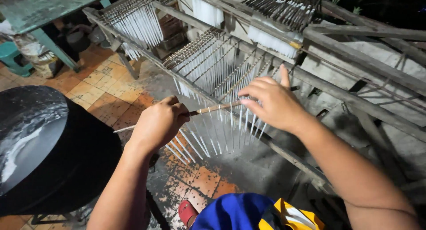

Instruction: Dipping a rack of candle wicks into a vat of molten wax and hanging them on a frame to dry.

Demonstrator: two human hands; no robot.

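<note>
Left hand (157, 123) fingers (175, 109) curled tight around a thin wooden rod (213, 108). Right hand (273, 103) fingers (253, 91) half bent, tips pinching the same rod's far end. Rod nearly level, long axis left to right, rising slightly rightward, above the wooden rack's (284, 152) near rail. White candles (217, 139) hanging below, pointing down. Black drum (49, 150) at left.

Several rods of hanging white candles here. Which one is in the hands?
The wooden rod nearest the camera: left hand grips one end, right hand the other, thin white candles dangling below. The other rods lie untouched on the wooden rack behind.
</note>
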